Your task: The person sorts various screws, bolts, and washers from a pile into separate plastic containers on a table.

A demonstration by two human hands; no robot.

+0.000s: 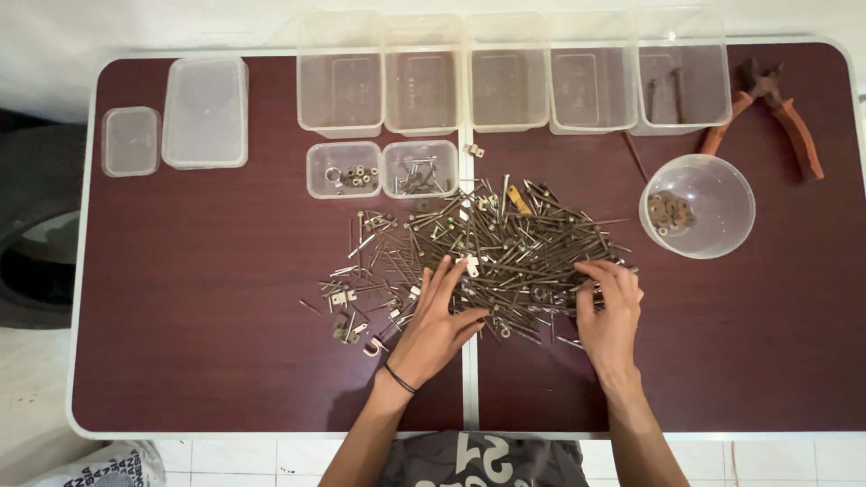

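Your left hand [437, 320] lies flat on the sprawling heap of grey metal nails and screws [492, 252] at the middle of the dark maroon counter [198, 316] — its fingers spread wide, holding nothing. Your right hand [609, 311] sits at the heap's right edge, fingers curled narrow and pinching among the nails — whether they grip one, you cannot tell. Just right of the heap stands a round clear plastic bowl [717, 230] with brown washers; two small clear plastic tubs [383, 169] sit above it.
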